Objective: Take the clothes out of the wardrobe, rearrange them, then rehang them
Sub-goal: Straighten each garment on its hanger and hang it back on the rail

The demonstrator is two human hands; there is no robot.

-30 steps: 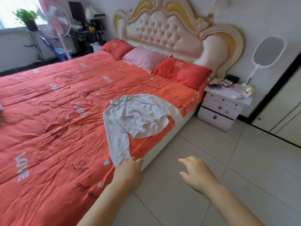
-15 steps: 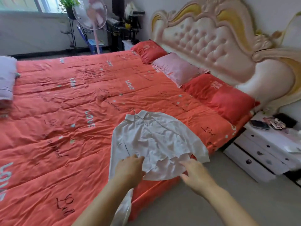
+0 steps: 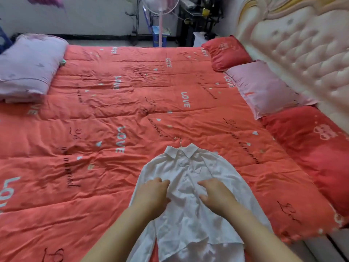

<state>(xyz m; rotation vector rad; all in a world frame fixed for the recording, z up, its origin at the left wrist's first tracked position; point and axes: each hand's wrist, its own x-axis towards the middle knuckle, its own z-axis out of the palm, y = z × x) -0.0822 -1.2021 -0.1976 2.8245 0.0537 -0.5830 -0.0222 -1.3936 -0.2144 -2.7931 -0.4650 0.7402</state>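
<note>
Closest in, both hands sit on the front of the white shirt [image 3: 188, 216]: the right hand [image 3: 217, 195] rests with relaxed, slightly spread fingers, the left hand [image 3: 153, 193] has its fingers bent down onto the cloth, and honestly I can't tell if it's pinching any. The shirt lies face up at the near edge of the bed's red LOVE quilt [image 3: 113, 110], collar pointing away, with a hanger hook [image 3: 178, 141] poking out past the collar. Further back there's three pillows [image 3: 264, 89] along the tufted headboard [image 3: 302, 44] on the right, a folded purple blanket [image 3: 28, 67] far left, and a fan [image 3: 160, 4] beyond the bed.
</note>
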